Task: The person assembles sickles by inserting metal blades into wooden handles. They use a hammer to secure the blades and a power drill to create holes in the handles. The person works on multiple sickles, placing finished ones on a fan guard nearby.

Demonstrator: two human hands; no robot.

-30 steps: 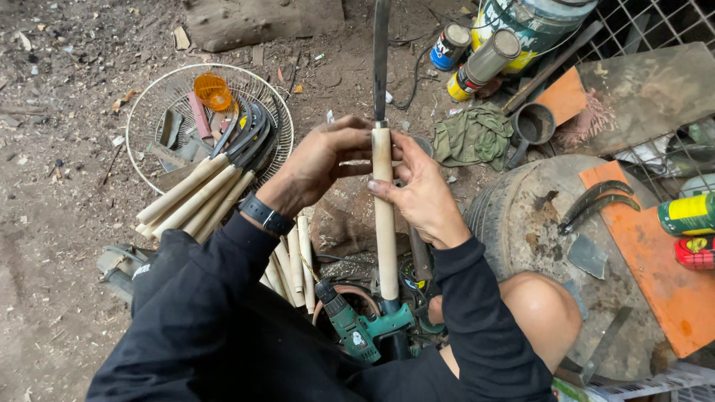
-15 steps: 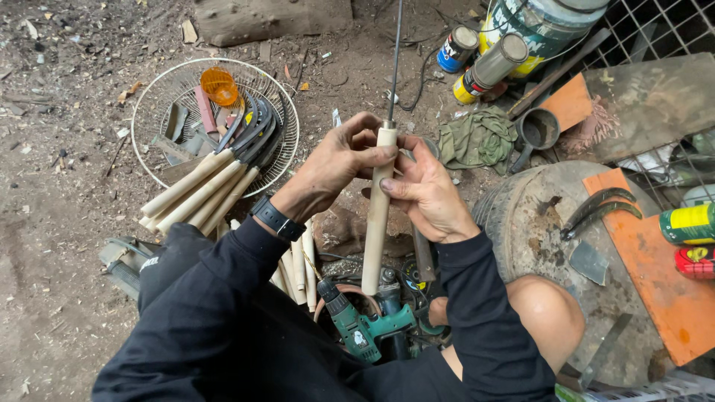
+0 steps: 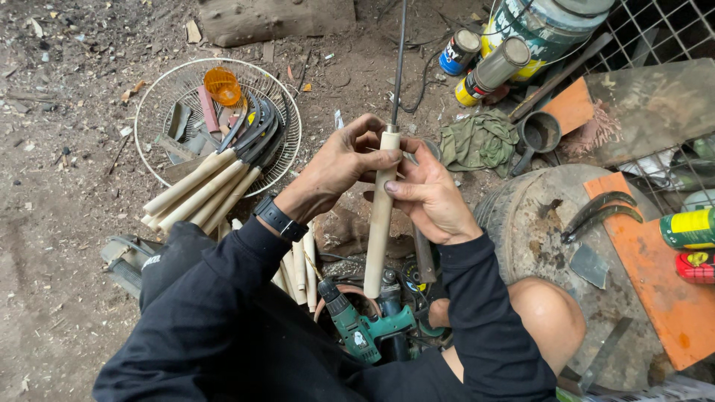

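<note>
Both hands grip the top end of a pale wooden handle (image 3: 378, 231) that stands nearly upright between my knees. My left hand (image 3: 344, 160) wraps it from the left, my right hand (image 3: 426, 195) from the right, thumb pressed on the wood. A thin dark metal blade (image 3: 400, 63) rises edge-on from the handle's top toward the camera. A black watch (image 3: 279, 219) sits on my left wrist. A green cordless drill (image 3: 357, 325) lies just below the handle's foot.
A round wire basket (image 3: 160, 160) at the left holds finished sickles with wooden handles, scrap metal and an orange cap. Loose handles (image 3: 298, 264) lie by my left arm. Spray cans (image 3: 488, 68), a green cloth (image 3: 479, 141), a tyre (image 3: 536, 223) and an orange board (image 3: 655, 290) with curved blades crowd the right.
The handle has tilted slightly, its foot swinging left. The blade now shows thin, edge-on, where it looked broader before. My left hand's fingers have closed tighter round the top.
</note>
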